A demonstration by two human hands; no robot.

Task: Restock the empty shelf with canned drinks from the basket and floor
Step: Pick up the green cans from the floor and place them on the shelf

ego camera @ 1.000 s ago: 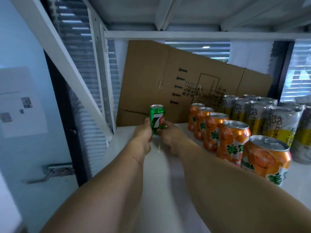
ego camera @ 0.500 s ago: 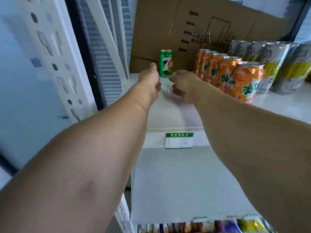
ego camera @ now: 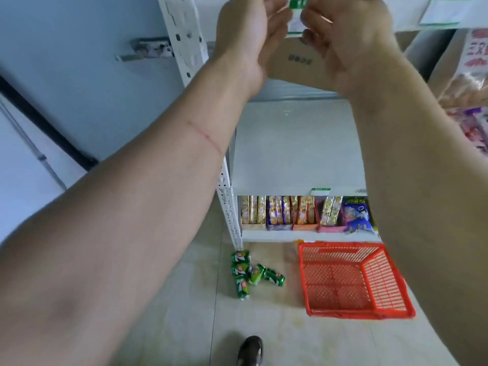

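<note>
The view has swung down from the upper shelf to the floor (ego camera: 169, 326), so the green can set there a moment ago is out of sight. A red basket (ego camera: 353, 311) sits empty near the foot of the shelving. Just left of it, five green cans (ego camera: 252, 273) lie tipped in a cluster by the shelf post (ego camera: 229, 207). The left hand (ego camera: 247, 35) and right hand (ego camera: 343, 40) have pulled back, raised, each grip loose and holding nothing. The floor cans look next.

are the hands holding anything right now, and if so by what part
Nothing is held: the left hand and right hand are raised with no grip; the green cans lie on the floor.
</note>
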